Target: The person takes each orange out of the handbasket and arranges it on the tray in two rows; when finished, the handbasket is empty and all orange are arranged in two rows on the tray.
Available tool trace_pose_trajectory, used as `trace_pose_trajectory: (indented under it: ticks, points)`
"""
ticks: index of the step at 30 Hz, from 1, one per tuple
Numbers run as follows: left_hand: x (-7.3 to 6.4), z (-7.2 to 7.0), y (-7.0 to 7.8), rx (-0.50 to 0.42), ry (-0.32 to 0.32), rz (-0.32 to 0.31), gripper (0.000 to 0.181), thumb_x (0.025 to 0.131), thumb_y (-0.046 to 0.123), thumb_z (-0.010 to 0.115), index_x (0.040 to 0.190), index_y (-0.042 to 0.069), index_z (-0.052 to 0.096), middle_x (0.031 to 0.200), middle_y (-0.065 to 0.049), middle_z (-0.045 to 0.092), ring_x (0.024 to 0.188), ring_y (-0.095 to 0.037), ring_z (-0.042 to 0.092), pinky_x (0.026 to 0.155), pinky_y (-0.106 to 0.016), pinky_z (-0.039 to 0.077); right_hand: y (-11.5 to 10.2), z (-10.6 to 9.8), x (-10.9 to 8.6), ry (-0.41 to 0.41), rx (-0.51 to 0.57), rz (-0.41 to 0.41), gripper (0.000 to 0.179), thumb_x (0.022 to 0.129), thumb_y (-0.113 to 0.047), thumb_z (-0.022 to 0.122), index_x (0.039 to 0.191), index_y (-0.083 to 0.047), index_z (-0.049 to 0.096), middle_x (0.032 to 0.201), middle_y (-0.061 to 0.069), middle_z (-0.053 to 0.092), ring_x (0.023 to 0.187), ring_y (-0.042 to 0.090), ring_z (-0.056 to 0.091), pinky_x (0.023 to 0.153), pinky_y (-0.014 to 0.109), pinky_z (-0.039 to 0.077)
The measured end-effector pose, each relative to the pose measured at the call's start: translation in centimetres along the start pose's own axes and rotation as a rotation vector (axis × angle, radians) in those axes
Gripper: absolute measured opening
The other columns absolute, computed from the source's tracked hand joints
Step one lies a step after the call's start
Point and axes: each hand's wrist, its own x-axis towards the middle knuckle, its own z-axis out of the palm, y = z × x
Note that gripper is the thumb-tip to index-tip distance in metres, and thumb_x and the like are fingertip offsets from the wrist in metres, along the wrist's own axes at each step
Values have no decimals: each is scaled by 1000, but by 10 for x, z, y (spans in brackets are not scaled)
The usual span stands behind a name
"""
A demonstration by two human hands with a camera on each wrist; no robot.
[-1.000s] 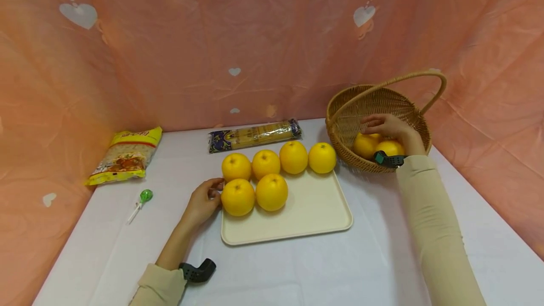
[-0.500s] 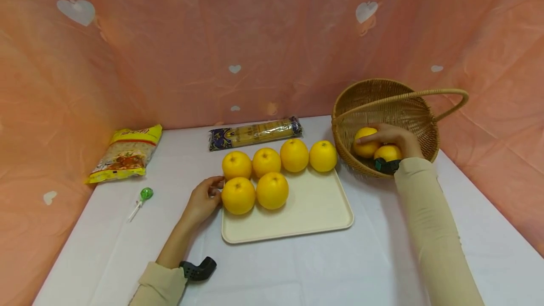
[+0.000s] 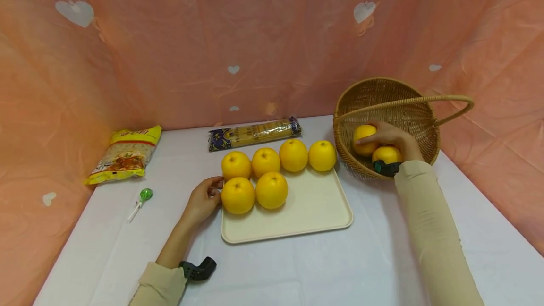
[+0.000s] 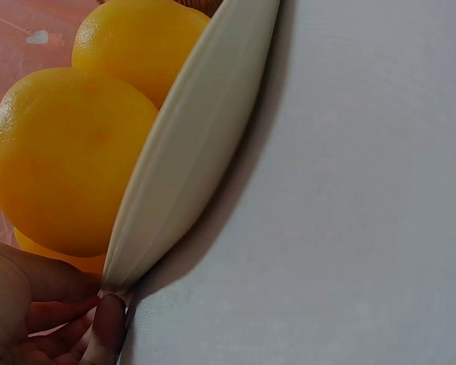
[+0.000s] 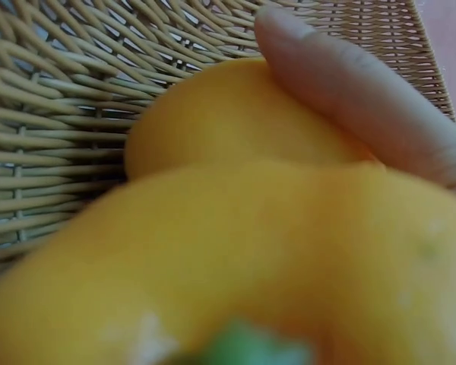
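Observation:
In the wicker basket (image 3: pixel 384 100), my right hand (image 3: pixel 384 137) grips an orange (image 3: pixel 364 140); the right wrist view shows the thumb (image 5: pixel 349 84) lying along this orange (image 5: pixel 220 114). Closer to that camera is a second yellow-orange, lobed thing (image 5: pixel 235 243) with a blurred green patch; in the head view it (image 3: pixel 387 155) sits under my wrist. My left hand (image 3: pixel 204 198) is at the left edge of the cream tray (image 3: pixel 314 207). Its thumb and fingers pinch the tray rim in the left wrist view. Several oranges (image 3: pixel 272 190) stand on the tray, two rows at the left.
A packet of dry noodles (image 3: pixel 255 133) lies behind the tray. A yellow-topped food bag (image 3: pixel 127 155) and a green lollipop (image 3: pixel 146 195) lie at the left. The basket's handle (image 3: pixel 450 100) leans to the right. Pink cloth hangs behind the white tabletop.
My right hand has gone from hovering over the basket's fruit to gripping an orange inside it. The basket has shifted right and its handle has swung lower. The left hand has not moved.

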Motion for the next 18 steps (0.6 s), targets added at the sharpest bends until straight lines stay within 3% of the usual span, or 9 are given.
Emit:
trace_pose_trajectory:
  ticks: [9, 18]
  points:
    - [0, 1, -2, -8, 3, 7, 48, 81, -9, 48, 128, -8, 47, 114, -23, 55, 84, -23, 52, 63, -21, 50, 2, 1, -3, 62, 64, -20, 83, 79, -30, 73, 142, -9, 23, 122, 23, 44, 100, 34, 49, 77, 38, 46]
    - [1, 0, -2, 6, 7, 14, 47, 82, -9, 48, 128, -8, 47, 114, -23, 56, 84, -23, 52, 64, -21, 50, -2, -6, -4, 221, 79, -98, 80, 80, -29, 73, 140, -7, 25, 124, 24, 42, 101, 37, 48, 80, 44, 45]
